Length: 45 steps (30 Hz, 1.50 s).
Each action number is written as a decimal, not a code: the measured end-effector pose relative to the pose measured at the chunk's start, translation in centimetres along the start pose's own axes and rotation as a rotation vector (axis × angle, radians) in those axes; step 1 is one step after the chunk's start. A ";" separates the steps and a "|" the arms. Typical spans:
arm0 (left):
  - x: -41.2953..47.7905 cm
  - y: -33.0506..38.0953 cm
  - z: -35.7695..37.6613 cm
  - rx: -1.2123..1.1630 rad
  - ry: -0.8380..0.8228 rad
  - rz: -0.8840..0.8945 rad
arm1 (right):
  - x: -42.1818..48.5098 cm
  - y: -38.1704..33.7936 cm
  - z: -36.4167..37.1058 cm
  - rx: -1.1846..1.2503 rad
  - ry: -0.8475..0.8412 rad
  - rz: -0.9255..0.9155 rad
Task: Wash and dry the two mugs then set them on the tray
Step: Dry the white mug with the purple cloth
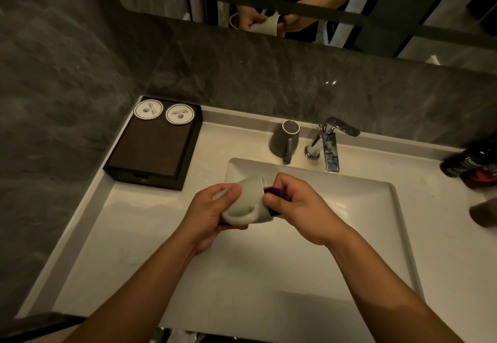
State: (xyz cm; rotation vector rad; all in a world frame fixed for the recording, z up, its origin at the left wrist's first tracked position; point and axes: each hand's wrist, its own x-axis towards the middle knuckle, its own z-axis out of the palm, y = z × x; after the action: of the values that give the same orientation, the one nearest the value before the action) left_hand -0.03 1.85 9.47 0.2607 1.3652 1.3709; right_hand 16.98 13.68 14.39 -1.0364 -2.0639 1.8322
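Observation:
My left hand grips a pale grey mug lying on its side above the white sink basin, mouth turned to the right. My right hand pinches a purple cloth pushed into the mug's mouth. A second, dark grey mug stands upside down on the counter behind the basin, left of the faucet. The dark brown tray sits at the counter's back left corner with two round white coasters on its far end.
A chrome faucet stands behind the basin, no water running. Dark bottles lie at the right edge of the counter. A mirror above the dark marble wall reflects my hands and the mug.

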 end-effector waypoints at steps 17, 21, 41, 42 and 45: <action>0.8 -0.3 0.5 -0.117 0.023 -0.083 | 0.5 -0.9 0.8 -0.132 0.072 -0.029; 1.1 -0.5 0.9 -0.135 0.147 -0.106 | 0.3 -0.7 1.2 -0.204 0.042 -0.019; 1.9 0.2 0.4 -0.363 0.083 -0.410 | 1.1 0.1 1.1 -0.089 0.116 -0.068; 1.8 0.6 0.1 -0.354 0.021 -0.504 | 1.0 0.3 1.1 -0.134 0.080 -0.085; 1.8 0.6 -0.1 -0.306 -0.002 -0.541 | 0.9 0.8 0.9 -0.197 0.038 -0.063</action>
State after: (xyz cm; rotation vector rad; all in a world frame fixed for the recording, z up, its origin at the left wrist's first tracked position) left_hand -1.08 3.43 8.98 -0.2950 1.0952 1.0931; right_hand 16.13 13.50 13.18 -1.0297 -2.2625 1.5924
